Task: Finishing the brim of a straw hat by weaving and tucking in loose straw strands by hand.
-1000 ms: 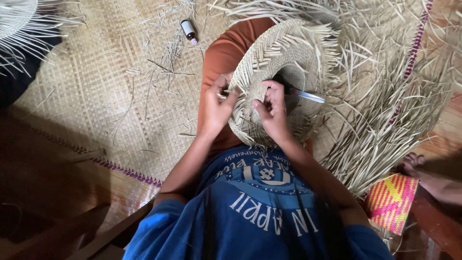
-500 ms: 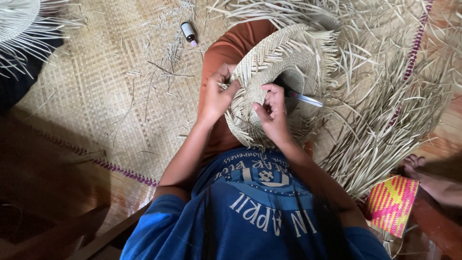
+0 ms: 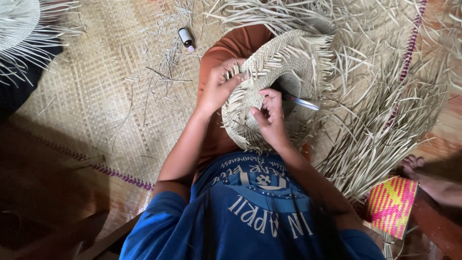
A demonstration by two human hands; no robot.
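Seated on a woven mat (image 3: 96, 96), the person rests a half-woven straw hat (image 3: 284, 72) on the lap, the left hand (image 3: 219, 86) pinching its brim strands at nine o'clock and the right hand (image 3: 269, 118) closed on the weave at six o'clock, beside a thin blade (image 3: 303, 102).

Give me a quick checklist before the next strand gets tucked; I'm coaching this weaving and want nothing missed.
1. Left hand gripping the rim of the woven straw hat: ok.
2. Right hand pinching the weave at the hat's lower edge: ok.
3. Hat resting steady on the lap: ok.
4. Metal blade lying beside the right hand, point facing away from the fingers: ok.
5. Loose straw strands close by on the mat: ok.
6. Small bottle capped: cannot tell.
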